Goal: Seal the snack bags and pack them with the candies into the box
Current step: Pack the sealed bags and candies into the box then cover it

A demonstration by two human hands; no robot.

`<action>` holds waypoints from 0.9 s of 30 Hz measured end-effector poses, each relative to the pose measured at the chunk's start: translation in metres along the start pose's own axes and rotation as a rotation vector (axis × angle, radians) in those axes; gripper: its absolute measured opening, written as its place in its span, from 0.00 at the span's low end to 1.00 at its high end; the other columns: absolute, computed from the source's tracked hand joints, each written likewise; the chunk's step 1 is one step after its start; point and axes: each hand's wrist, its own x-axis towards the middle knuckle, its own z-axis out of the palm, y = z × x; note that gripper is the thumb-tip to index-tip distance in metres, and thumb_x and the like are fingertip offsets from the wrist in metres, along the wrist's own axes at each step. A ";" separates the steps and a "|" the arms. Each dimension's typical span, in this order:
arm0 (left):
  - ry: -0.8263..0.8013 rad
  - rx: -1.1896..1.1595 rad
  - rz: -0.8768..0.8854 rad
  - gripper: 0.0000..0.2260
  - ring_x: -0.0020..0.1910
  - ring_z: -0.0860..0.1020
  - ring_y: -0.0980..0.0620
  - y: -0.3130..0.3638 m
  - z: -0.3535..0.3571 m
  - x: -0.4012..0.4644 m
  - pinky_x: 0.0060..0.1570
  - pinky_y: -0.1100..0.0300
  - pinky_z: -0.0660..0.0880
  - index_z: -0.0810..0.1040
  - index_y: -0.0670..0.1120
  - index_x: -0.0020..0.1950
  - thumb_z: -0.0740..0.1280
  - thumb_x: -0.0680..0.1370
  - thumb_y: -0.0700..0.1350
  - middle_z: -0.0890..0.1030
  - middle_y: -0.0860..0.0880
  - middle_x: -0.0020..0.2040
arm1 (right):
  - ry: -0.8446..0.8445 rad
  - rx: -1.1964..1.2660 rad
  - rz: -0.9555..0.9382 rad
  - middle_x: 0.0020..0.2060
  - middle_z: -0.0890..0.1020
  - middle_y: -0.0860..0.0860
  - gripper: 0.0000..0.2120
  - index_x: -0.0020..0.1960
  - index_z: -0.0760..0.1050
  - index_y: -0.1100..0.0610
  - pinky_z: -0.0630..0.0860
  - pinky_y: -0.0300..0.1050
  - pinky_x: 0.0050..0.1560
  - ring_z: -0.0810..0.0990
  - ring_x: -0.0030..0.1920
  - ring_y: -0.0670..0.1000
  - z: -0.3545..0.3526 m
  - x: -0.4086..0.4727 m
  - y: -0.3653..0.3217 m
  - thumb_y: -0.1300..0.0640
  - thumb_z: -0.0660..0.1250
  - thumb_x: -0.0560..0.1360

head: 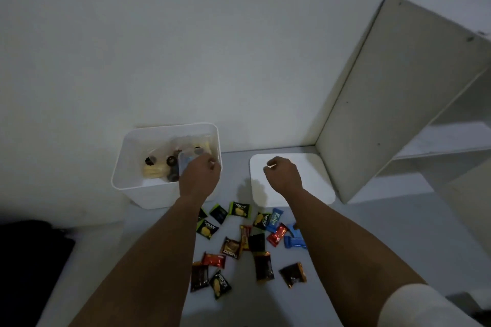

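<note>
**Head view: snack bag going into the box, candies still loose**

Head camera looks down along both forearms. Nearest, at about 6 o'clock, the candies [247, 244] lie scattered on the pale surface between the arms, in green, blue, red, brown and black wrappers; none of them appears to be in the box yet.

Farther out, at 1 o'clock from the candies, the right hand [283, 174] hovers over the flat white lid [313, 167], fingers curled loosely inward and apparently empty, though whether it pinches anything small cannot be told.

At 11 o'clock the left hand [200, 176] reaches over the near right rim of the white box [125, 164], fingers closed on the edge of a clear snack bag [186, 160] that sits inside. Cookies in a second clear bag [159, 164] lie on the box floor beside it.

Judging from this, the bag-packing step is at its end. The next move calls for releasing the bag, then bringing the hands back toward 6 o'clock to gather the wrapped candies and drop them in beside the bags.
</note>
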 end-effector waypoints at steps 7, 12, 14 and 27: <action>-0.172 0.144 0.116 0.31 0.61 0.77 0.42 -0.057 0.070 -0.118 0.60 0.47 0.76 0.78 0.46 0.66 0.65 0.72 0.65 0.80 0.44 0.62 | -0.117 -0.048 0.122 0.59 0.79 0.55 0.26 0.68 0.72 0.55 0.74 0.42 0.48 0.81 0.51 0.52 -0.022 -0.064 0.142 0.44 0.71 0.75; -0.392 0.373 -0.174 0.60 0.81 0.43 0.38 -0.116 0.083 -0.214 0.75 0.35 0.52 0.43 0.56 0.82 0.65 0.60 0.81 0.41 0.45 0.83 | -0.376 -0.173 0.122 0.78 0.56 0.56 0.66 0.81 0.45 0.49 0.62 0.60 0.74 0.54 0.78 0.61 -0.009 -0.110 0.211 0.25 0.75 0.56; -0.483 0.403 -0.258 0.66 0.79 0.33 0.39 -0.130 0.088 -0.242 0.75 0.34 0.44 0.32 0.57 0.79 0.62 0.54 0.84 0.28 0.48 0.79 | -0.493 -0.316 0.067 0.81 0.40 0.54 0.74 0.80 0.32 0.45 0.52 0.65 0.77 0.40 0.80 0.60 0.003 -0.127 0.229 0.21 0.73 0.51; -0.405 0.439 -0.108 0.66 0.80 0.37 0.35 -0.141 0.150 -0.203 0.72 0.25 0.42 0.47 0.48 0.83 0.59 0.56 0.85 0.38 0.41 0.82 | -0.254 -0.481 -0.126 0.77 0.27 0.55 0.73 0.78 0.25 0.44 0.36 0.76 0.72 0.26 0.77 0.61 0.073 -0.079 0.250 0.11 0.58 0.49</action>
